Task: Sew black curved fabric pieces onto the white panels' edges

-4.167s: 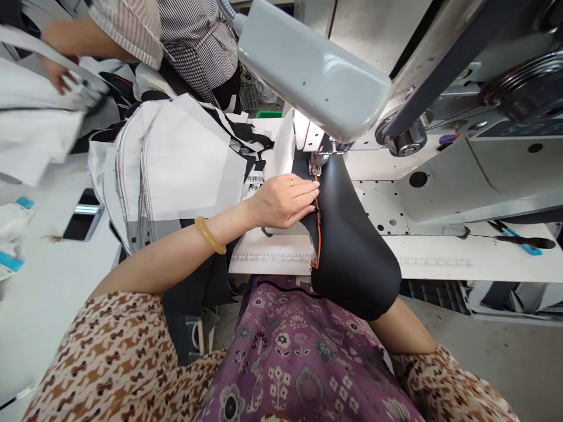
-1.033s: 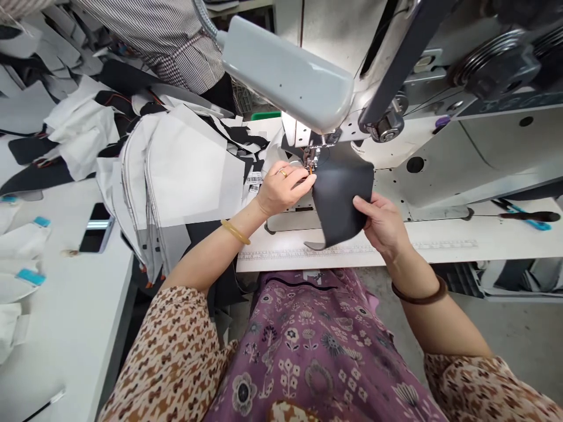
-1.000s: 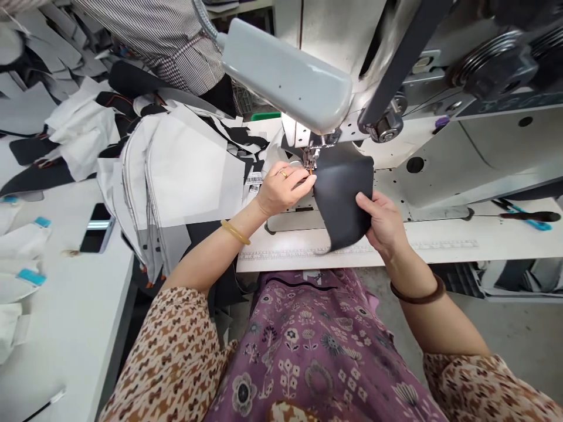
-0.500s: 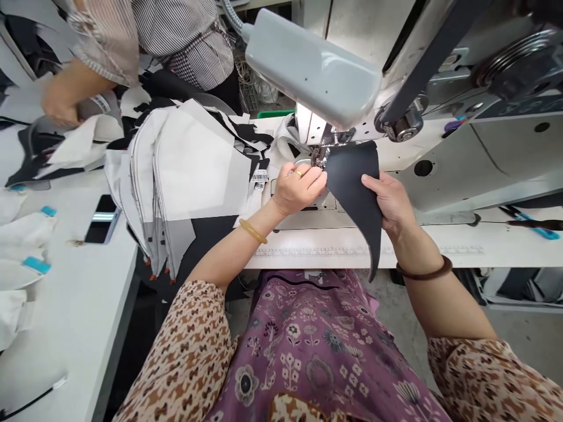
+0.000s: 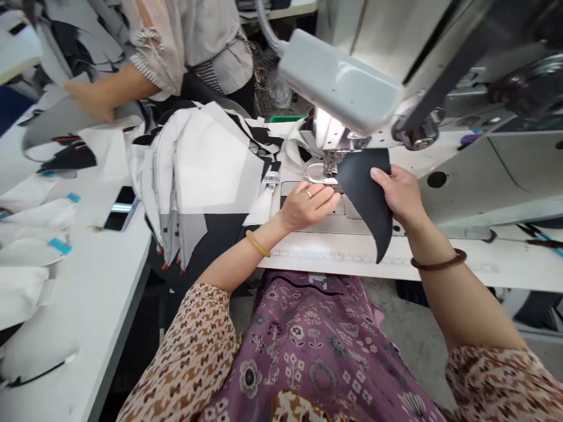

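A black curved fabric piece [image 5: 366, 196] lies under the presser foot [image 5: 331, 168] of a grey sewing machine [image 5: 338, 82], its pointed tail hanging over the table's front edge. My right hand [image 5: 398, 193] grips the piece's right edge, thumb on top. My left hand [image 5: 308, 205], with a ring, rests on the machine bed just left of the piece, fingers held together and pressing at its left edge. Whether it pinches the fabric is hard to make out.
A stack of white and grey cut pieces [image 5: 197, 164] hangs off the table to the left. A phone [image 5: 121, 208] lies on the white side table [image 5: 88, 305]. A co-worker in a striped shirt [image 5: 206, 41] handles fabric at the far left. Scissors [image 5: 543, 240] lie at right.
The black piece has turned under the needle, its tail now hanging straight down. My right hand moved up to the piece's top right edge. The co-worker's arm reached in at left.
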`<state>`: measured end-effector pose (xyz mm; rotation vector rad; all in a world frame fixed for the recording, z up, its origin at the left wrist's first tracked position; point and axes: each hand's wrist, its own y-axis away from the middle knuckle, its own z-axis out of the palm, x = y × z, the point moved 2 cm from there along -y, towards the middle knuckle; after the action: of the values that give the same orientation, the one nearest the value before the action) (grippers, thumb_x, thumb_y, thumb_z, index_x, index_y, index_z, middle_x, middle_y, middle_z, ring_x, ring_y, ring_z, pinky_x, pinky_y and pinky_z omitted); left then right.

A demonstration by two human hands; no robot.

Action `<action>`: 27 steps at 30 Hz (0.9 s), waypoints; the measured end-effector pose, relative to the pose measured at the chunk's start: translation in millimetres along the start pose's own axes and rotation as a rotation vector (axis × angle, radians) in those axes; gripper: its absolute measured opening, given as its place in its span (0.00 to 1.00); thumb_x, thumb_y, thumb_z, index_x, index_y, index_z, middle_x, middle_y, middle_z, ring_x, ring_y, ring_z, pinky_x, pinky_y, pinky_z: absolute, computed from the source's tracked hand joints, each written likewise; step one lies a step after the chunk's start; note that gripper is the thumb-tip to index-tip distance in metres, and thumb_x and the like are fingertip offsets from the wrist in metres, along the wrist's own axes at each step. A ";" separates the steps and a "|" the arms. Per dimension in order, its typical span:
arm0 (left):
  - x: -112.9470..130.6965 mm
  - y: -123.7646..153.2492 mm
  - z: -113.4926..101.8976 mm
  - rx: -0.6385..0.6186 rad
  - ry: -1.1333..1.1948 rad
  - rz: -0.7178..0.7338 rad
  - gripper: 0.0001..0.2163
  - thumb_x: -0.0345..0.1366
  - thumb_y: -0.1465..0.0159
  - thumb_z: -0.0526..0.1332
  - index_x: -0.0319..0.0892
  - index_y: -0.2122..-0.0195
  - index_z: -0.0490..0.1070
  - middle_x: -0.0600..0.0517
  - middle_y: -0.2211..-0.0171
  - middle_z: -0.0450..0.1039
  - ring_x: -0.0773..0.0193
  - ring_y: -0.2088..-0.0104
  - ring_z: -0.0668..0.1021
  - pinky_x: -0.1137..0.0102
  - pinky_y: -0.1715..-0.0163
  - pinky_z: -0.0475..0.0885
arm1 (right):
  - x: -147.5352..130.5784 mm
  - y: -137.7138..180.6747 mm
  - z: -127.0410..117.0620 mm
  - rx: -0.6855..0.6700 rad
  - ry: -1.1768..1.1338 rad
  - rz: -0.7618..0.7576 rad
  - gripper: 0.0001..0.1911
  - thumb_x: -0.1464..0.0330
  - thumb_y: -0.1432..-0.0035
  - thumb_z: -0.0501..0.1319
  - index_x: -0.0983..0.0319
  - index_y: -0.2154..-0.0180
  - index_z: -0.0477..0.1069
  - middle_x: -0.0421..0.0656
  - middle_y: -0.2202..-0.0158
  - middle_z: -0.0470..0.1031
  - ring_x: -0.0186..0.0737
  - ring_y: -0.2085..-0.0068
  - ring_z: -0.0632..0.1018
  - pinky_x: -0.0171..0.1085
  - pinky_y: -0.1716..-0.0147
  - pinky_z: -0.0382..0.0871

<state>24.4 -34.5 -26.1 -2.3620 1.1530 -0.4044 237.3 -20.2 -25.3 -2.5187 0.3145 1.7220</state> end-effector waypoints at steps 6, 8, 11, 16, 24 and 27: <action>-59.0 77.7 -38.5 0.010 -0.352 -0.432 0.10 0.31 0.37 0.50 0.41 0.61 0.71 0.45 0.63 0.73 0.59 0.61 0.73 0.64 0.62 0.65 | 13.2 -32.5 -1.5 0.193 0.813 -0.154 0.19 0.54 0.44 0.48 0.63 0.65 0.63 0.47 0.74 0.62 0.45 0.67 0.68 0.45 0.63 0.59; -90.6 110.8 -68.5 0.006 -0.447 -0.712 0.08 0.30 0.38 0.52 0.38 0.62 0.70 0.41 0.60 0.71 0.55 0.59 0.72 0.62 0.62 0.65 | 19.1 -41.2 1.5 0.188 0.909 -0.135 0.23 0.53 0.44 0.45 0.64 0.59 0.63 0.53 0.71 0.65 0.52 0.63 0.70 0.46 0.63 0.59; -120.5 147.8 -109.1 0.107 -0.492 -1.007 0.11 0.29 0.44 0.62 0.36 0.60 0.68 0.37 0.56 0.67 0.48 0.55 0.69 0.58 0.57 0.64 | 26.1 -44.6 4.9 0.148 0.928 -0.152 0.29 0.49 0.43 0.37 0.62 0.55 0.61 0.58 0.68 0.67 0.56 0.59 0.71 0.48 0.62 0.59; -136.0 156.6 -126.5 0.218 -0.431 -1.189 0.21 0.26 0.52 0.68 0.33 0.58 0.64 0.35 0.55 0.65 0.44 0.50 0.67 0.55 0.51 0.62 | 21.3 -38.1 5.4 0.165 0.880 -0.133 0.32 0.46 0.45 0.35 0.60 0.53 0.60 0.56 0.68 0.66 0.62 0.54 0.70 0.55 0.58 0.61; -134.3 139.3 -129.9 0.221 -0.169 -1.255 0.08 0.29 0.49 0.62 0.39 0.69 0.64 0.44 0.67 0.71 0.48 0.57 0.74 0.56 0.52 0.66 | 15.2 24.0 3.4 0.289 0.612 -0.287 0.26 0.58 0.44 0.48 0.62 0.47 0.58 0.56 0.52 0.67 0.55 0.49 0.67 0.56 0.50 0.58; -111.6 129.4 -131.1 0.428 0.212 -1.231 0.07 0.35 0.49 0.62 0.40 0.75 0.64 0.49 0.72 0.71 0.54 0.63 0.76 0.60 0.56 0.71 | 25.8 79.2 28.2 0.173 0.449 -0.337 0.24 0.55 0.42 0.45 0.64 0.55 0.64 0.54 0.59 0.70 0.47 0.59 0.73 0.51 0.55 0.65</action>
<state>-187.5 -52.0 9.0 -2.3612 -0.4572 -1.1580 203.9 -95.9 -55.3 -2.6152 0.0504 0.9640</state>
